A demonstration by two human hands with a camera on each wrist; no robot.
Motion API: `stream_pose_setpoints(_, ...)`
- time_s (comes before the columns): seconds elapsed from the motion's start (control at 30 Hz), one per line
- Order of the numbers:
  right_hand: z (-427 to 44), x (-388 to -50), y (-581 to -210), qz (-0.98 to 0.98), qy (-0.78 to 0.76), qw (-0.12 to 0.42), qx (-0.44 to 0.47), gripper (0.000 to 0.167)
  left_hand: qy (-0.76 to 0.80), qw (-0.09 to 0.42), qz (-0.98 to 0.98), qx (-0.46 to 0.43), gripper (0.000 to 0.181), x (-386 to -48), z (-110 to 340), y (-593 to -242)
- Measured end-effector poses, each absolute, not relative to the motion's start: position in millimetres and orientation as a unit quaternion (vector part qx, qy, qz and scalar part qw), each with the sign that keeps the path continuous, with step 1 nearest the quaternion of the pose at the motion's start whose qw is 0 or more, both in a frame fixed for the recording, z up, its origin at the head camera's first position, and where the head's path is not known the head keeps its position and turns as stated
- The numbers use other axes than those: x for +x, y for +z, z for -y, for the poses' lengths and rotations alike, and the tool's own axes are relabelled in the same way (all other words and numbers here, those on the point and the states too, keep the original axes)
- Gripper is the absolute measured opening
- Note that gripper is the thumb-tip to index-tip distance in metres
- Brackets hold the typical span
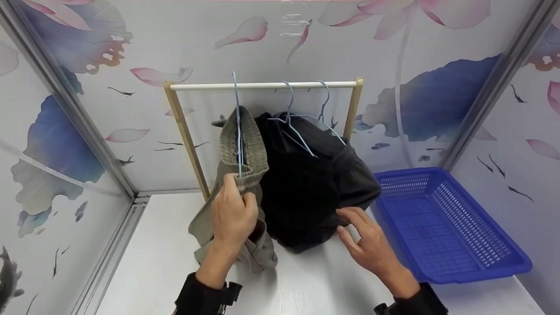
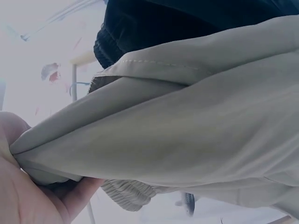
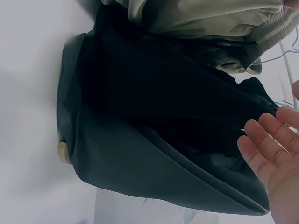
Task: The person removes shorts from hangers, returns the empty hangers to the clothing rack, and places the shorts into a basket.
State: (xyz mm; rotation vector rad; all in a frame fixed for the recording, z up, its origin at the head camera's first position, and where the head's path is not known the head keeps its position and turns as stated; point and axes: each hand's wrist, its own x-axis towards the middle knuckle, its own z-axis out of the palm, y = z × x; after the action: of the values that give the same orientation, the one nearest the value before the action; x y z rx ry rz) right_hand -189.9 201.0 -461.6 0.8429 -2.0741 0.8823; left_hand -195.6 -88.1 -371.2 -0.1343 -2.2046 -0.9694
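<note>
Head: khaki garment point(image 1: 253, 166) (in left hand point(image 1: 234, 214))

Two hands point(image 1: 234, 212) point(image 1: 369, 243), three hangers point(image 1: 236, 94) point(image 1: 292, 94) point(image 1: 328, 92), one khaki garment point(image 1: 259, 159), two dark garments point(image 1: 297, 192) point(image 1: 356, 179), one rack point(image 1: 262, 85), one blue basket point(image 1: 485, 218)

Shows a bare left hand point(image 1: 234, 214) and a bare right hand point(image 1: 366, 243). Wears around the left arm point(image 1: 214, 267) a wide black cuff point(image 1: 199, 294), matt in surface, with a small blocky black piece point(image 1: 234, 291) standing out on the inner side. Wears on the right arm point(image 1: 399, 280) a similar black cuff point(image 1: 423, 302), partly outside the head view, with another small dark piece point(image 1: 381, 309) beside it.
</note>
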Motion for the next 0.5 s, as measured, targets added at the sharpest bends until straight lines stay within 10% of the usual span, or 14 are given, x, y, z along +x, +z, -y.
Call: stream_pose_setpoints(0.5,-200.7,-186.6,-469.3,0.803,0.344,0.361,0.325,0.047,-0.395,0.369,0.836,-0.093,0.026,-184.0,104.2,-393.4)
